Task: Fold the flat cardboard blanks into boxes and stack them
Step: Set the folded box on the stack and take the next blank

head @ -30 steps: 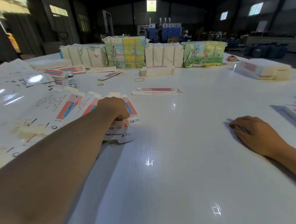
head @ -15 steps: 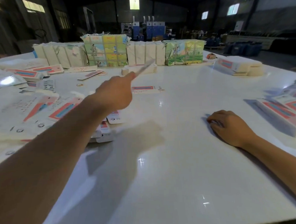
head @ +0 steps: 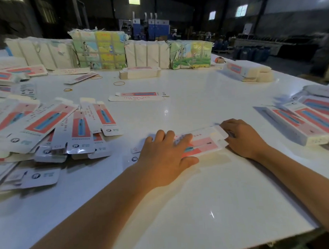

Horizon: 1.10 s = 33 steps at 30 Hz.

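Head view is showing the left hand [head: 165, 157] lying flat, fingers straight, pressing on one cardboard blank [head: 201, 143] at the centre of the frame on the white table [head: 181, 207]. Half a second ago that hand was raised and pinching the blank in the air; a second ago it was reaching into the loose pile of blanks [head: 54, 132] at centre left. The right hand [head: 242, 138], earlier resting alone on the table, is now touching the blank's right end flap; whether its fingers are curling round the flap I cannot tell.

The blank is showing a pink panel with a blue strip; its small print is too blurred to read. Folded boxes [head: 305, 123] are lying at the right edge. Another single blank [head: 138, 96] is lying above centre, and wrapped bundles [head: 99, 50] are standing along the top.
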Motion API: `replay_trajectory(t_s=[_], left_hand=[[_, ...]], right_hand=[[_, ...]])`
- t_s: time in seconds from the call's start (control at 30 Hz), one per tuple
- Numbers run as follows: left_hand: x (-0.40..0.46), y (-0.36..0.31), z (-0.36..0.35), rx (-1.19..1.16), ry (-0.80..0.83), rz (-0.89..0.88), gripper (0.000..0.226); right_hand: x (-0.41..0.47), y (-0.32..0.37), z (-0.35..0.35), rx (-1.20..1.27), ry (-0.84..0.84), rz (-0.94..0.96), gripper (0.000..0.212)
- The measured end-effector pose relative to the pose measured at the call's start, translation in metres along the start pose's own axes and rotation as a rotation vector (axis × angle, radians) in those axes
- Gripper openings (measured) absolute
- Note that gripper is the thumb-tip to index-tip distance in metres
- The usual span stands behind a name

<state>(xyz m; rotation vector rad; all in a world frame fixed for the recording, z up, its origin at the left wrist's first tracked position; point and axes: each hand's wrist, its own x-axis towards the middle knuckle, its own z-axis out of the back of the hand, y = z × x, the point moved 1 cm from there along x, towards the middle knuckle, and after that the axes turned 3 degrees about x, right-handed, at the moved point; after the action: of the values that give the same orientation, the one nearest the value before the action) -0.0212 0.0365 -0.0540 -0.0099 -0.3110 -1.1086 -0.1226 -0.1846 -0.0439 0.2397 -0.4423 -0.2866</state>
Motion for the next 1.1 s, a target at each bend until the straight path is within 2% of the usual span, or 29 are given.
replay_trajectory(t_s=[0.1, 0.23, 0.3, 0.47, 0.53, 0.63, 0.77, 0.87, 1.0, 1.1], left_hand=[[0.005, 0.007, 0.003, -0.015, 0.008, 0.037, 0.07], [0.009, 0.023, 0.006, -0.064, -0.067, 0.141, 0.077], [0.011, 0.031, 0.009, -0.115, -0.098, 0.177, 0.087], [0.012, 0.035, 0.011, -0.223, -0.085, 0.206, 0.1], [0.01, 0.035, 0.011, -0.199, -0.11, 0.195, 0.098], [0.009, 0.037, 0.015, -0.216, -0.162, 0.199, 0.081], [0.009, 0.034, 0.02, -0.09, -0.243, 0.172, 0.073], [0.009, 0.028, 0.02, 0.032, -0.259, 0.098, 0.072], [0.008, 0.027, 0.019, 0.025, -0.262, 0.075, 0.072], [0.007, 0.027, 0.019, 0.013, -0.282, 0.079, 0.072]], right_hand=[[0.001, 0.0, 0.002, 0.021, -0.014, -0.021, 0.018], [0.008, 0.007, 0.019, 0.177, -0.13, -0.163, 0.023], [0.014, 0.02, 0.03, 0.243, -0.143, -0.14, 0.023], [0.018, 0.075, 0.02, 0.598, -0.191, -0.084, 0.018], [0.015, 0.087, 0.005, 0.653, -0.255, -0.108, 0.019], [0.009, 0.089, -0.007, 0.764, -0.291, -0.187, 0.023], [0.005, 0.085, -0.01, 0.725, -0.244, -0.172, 0.034], [0.007, 0.078, -0.014, 0.717, -0.154, -0.252, 0.032], [0.006, 0.076, -0.014, 0.703, -0.188, -0.234, 0.02], [0.003, 0.079, -0.013, 0.599, -0.193, -0.173, 0.022]])
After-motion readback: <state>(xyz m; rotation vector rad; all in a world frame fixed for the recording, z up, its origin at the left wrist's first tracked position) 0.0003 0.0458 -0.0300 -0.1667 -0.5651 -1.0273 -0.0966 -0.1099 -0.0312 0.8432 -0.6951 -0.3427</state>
